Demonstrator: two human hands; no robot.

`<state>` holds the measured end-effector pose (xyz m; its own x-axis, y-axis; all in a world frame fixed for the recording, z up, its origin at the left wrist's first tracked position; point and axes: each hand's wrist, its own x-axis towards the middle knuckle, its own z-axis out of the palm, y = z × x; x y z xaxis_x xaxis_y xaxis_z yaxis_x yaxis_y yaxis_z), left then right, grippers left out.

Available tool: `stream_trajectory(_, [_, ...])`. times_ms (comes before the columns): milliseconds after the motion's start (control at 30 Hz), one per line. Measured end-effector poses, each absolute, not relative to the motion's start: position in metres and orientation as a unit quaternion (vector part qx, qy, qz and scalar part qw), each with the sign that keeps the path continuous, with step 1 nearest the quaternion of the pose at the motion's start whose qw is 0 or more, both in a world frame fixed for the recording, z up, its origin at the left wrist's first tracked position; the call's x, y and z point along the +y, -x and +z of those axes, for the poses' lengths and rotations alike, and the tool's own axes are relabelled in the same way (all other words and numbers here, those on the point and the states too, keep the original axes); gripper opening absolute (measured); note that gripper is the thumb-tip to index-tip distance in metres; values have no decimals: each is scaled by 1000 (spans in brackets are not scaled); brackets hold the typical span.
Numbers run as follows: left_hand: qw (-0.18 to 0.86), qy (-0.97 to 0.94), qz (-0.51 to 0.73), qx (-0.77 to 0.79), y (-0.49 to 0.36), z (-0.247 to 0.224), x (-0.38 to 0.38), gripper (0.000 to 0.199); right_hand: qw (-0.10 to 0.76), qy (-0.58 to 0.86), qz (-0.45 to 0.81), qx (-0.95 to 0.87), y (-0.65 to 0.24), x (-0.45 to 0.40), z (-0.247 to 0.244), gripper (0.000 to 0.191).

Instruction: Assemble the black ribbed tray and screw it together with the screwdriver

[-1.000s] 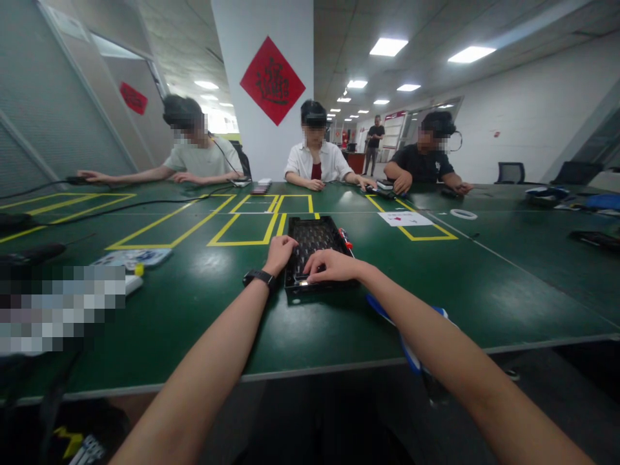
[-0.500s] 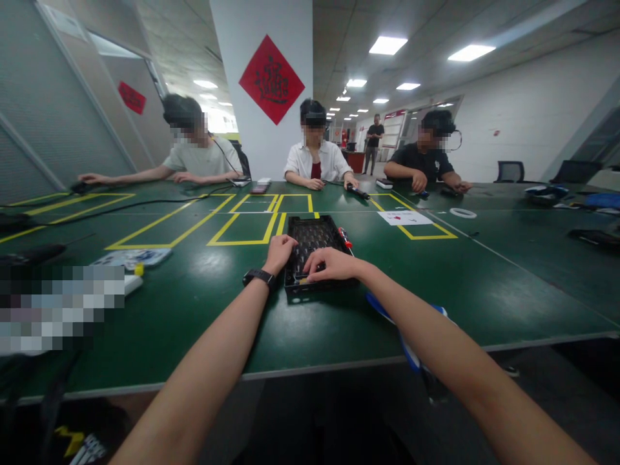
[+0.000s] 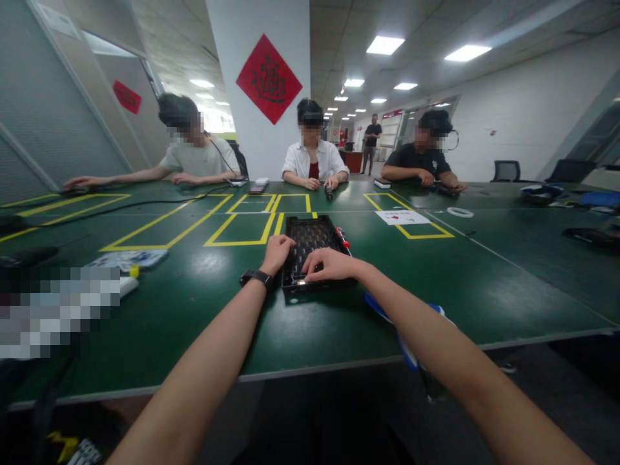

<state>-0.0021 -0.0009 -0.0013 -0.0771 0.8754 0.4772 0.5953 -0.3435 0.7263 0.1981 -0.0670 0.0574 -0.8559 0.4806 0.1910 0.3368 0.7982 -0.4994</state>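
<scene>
A black tray (image 3: 310,231) with rows of small metallic pieces lies on the green table in front of me. My left hand (image 3: 278,252), with a dark watch on its wrist, grips the tray's left edge, fingers bent together. Over the tray's near right part, my right hand (image 3: 330,264) has its fingers bent down and closed. What they pinch, if anything, is hidden. A small pale piece (image 3: 301,281) shows below these fingertips, at the near end of the tray. Against the tray's right side lies a red-handled tool (image 3: 343,237).
A blue and white object (image 3: 378,307) lies partly under my right forearm. White paper (image 3: 402,217) and a white ring (image 3: 460,212) are further right. A patterned flat object (image 3: 128,259) lies to the left. Several people sit across the table (image 3: 217,349).
My view has shifted slightly, with my hands keeping their places at the tray. The person opposite has brought a dark tool in front of their chest. The pale piece looks brighter.
</scene>
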Motion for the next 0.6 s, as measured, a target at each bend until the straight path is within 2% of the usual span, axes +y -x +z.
stream_trajectory(300, [153,-653,481,565,2,0,-2,25,173,224,236,-930,-199,-68,57,27])
stream_trajectory(433, [175,-642,495,559,1,1,-4,22,290,281,187,-895,-204,-58,60,32])
stream_trajectory(533, [184,-636,502,557,1,1,-6,20,398,391,84,-826,-219,-39,58,30])
stream_trajectory(600, [185,-636,504,555,1,1,-6,19,421,481,31,-768,-234,-25,51,30])
